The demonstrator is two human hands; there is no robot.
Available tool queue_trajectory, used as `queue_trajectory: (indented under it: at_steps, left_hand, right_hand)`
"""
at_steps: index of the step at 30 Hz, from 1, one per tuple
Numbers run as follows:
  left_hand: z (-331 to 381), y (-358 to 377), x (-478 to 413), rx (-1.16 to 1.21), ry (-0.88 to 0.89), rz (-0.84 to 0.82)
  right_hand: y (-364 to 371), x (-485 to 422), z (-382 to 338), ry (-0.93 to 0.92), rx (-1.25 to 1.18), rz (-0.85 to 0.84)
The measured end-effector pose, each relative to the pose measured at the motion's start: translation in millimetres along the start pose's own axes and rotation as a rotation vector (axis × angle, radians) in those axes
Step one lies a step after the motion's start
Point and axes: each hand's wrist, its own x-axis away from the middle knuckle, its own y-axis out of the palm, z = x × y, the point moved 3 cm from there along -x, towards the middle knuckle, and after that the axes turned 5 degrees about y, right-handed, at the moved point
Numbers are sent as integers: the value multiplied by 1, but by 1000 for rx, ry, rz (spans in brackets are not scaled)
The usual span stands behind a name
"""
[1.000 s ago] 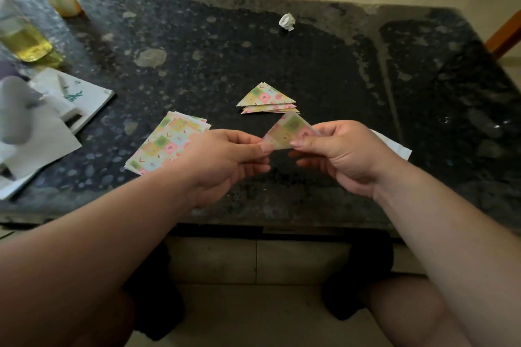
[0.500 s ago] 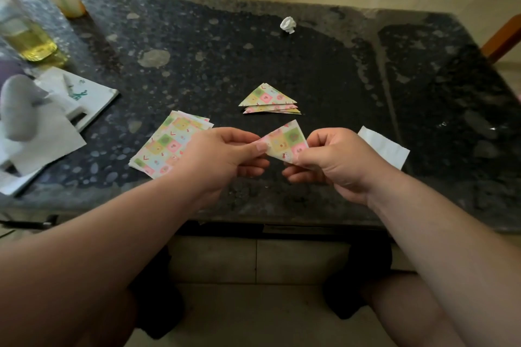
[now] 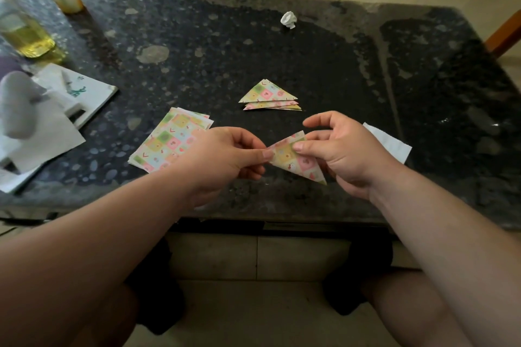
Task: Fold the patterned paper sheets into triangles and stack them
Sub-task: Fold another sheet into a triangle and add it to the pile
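Two hands up, one piece between them: a folded triangle of pastel chequered paper [image 3: 297,159], held just above the near edge of the dark speckled stone bench [image 3: 197,36]. The left hand [image 3: 222,155] has a tight grip, thumb and fingers pinching the triangle's left corner. The right hand [image 3: 341,149] has a looser grip: thumb pressed on the top face, fingers under the paper, index finger lifted clear and curved over it. So the triangle spans the gap from one grip to the other, its long point hanging down towards the right wrist.

Beyond the hands, one pile of folded paper triangles [image 3: 269,96] lies flat, at least three layers showing at its near edge. Left of it, partly under the left hand, is one fanned pile of flat patterned paper sheets [image 3: 169,141]; the count can't be made out. One white paper slip [image 3: 390,144] peeks out behind the right hand, and one crumpled white paper ball [image 3: 288,20] sits far back
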Motion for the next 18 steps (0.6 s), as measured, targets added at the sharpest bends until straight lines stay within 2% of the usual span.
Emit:
queue_trajectory:
  at_steps: [7, 12, 15, 18]
  left_hand:
    - [-1, 7, 4, -45, -35, -92]
    - [-2, 9, 2, 83, -108, -39]
    - [-4, 8, -2, 159, -133, -4]
    - [-12, 3, -6, 116, -143, 34]
  right_hand:
    - [5, 3, -1, -31, 15, -41]
    - [6, -1, 1, -33, 40, -29]
    - [3, -4, 3, 29, 91, 12]
    - [-1, -10, 10, 46, 207, 56]
